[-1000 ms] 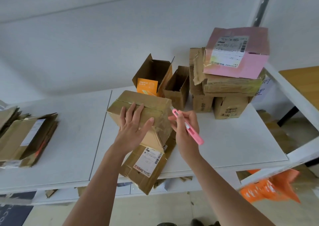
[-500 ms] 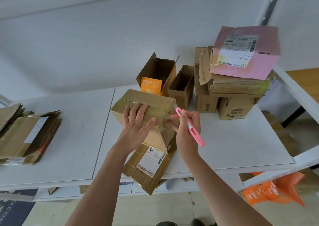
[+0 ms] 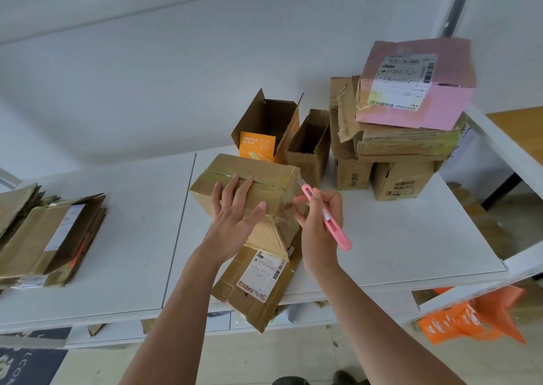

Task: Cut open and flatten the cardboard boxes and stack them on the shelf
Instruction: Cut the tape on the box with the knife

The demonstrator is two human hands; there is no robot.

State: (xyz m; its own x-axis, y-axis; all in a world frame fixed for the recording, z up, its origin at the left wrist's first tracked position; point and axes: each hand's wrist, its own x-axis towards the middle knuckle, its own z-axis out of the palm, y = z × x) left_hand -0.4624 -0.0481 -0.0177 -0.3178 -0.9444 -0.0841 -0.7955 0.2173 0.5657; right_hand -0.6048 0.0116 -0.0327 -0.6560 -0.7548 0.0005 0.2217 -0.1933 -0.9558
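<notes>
Here our left hand (image 3: 235, 211) is pressing flat on the taped box (image 3: 249, 179). Our right hand (image 3: 318, 223) is gripping the pink cutter (image 3: 326, 217), whose blade tip we are barely making out at the box's corner.

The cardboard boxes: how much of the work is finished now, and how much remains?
Done: a stack of flattened boxes lies at the left of the shelf. In hand: the left hand steadies a taped box while the right hand holds a pink cutter at its edge. Left: several boxes, including the pink box.
</notes>
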